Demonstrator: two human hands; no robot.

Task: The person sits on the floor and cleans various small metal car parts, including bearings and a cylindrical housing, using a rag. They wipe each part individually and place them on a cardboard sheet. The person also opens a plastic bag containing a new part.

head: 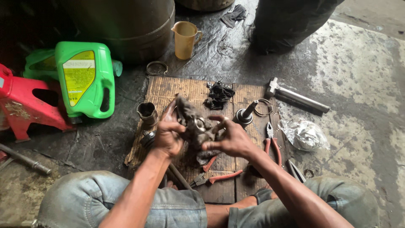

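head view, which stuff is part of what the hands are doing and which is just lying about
In hand:
left hand
right hand
greasy rag
metal part

Lying about:
green jug
yellow cup
hammer
red-handled pliers
plastic bag
red stool

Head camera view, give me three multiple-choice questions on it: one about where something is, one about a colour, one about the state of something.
1. Where does the yellow plastic jug stand?
A. on the cardboard sheet
B. on the wet floor beyond the cardboard
C. on the red stool

2. What colour is the big oil canister?
A. green
B. blue
C. white

3. What are the hands doing?
A. both rest on the knees
B. both grip a greasy metal part wrapped in a dirty rag
C. one holds the pliers

Answers: 1 B, the jug sits on dark floor past the cardboard sheet. 2 A, its body is bright green with a yellow label. 3 B, the left hand and right hand close around the greasy metal part, while the orange-handled pliers lie untouched.
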